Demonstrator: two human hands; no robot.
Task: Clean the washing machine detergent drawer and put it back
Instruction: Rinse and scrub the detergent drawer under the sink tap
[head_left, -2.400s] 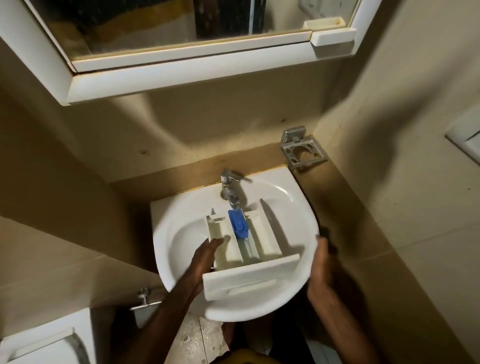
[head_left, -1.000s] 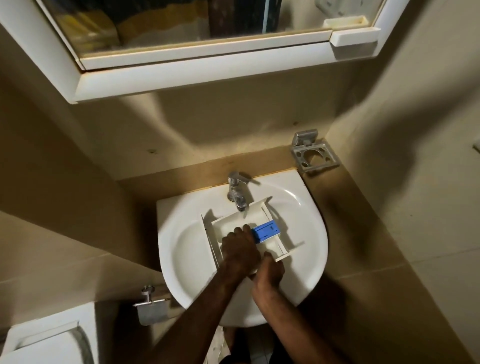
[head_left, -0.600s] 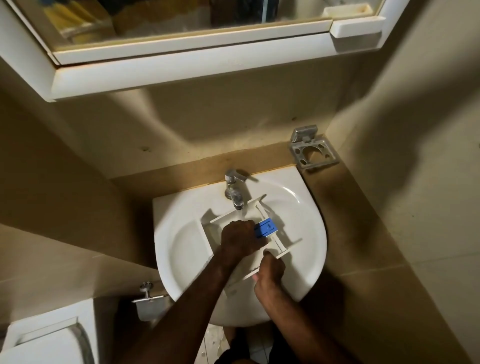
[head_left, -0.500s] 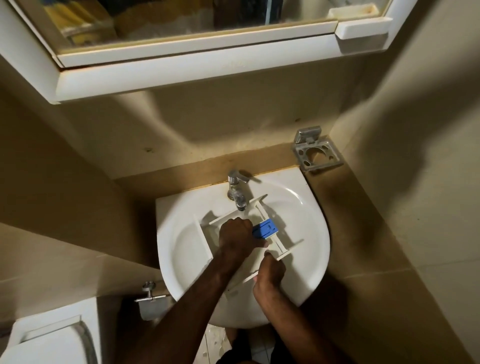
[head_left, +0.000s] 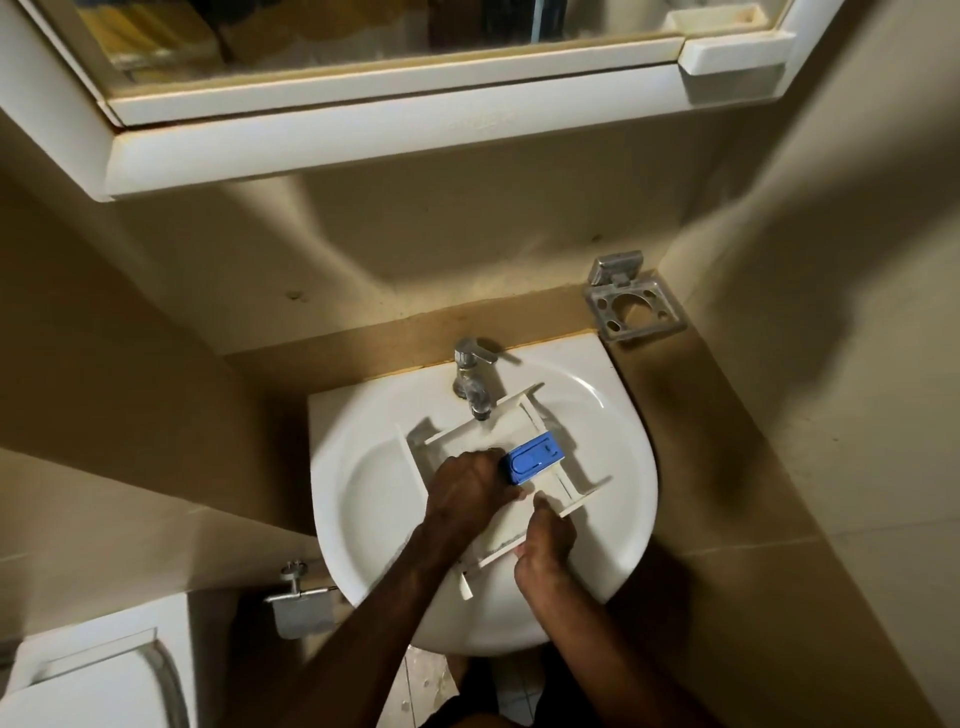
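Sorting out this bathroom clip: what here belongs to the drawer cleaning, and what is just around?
In use: detergent drawer, blue insert, tap, sink, left hand, right hand.
Just around: toothbrush holder, mirror cabinet, toilet.

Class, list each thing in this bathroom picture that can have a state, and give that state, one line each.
detergent drawer: out of the machine, lying in the sink under the tap
blue insert: fitted in the drawer
left hand: inside the drawer
right hand: gripping the drawer's near edge
holder: holding nothing
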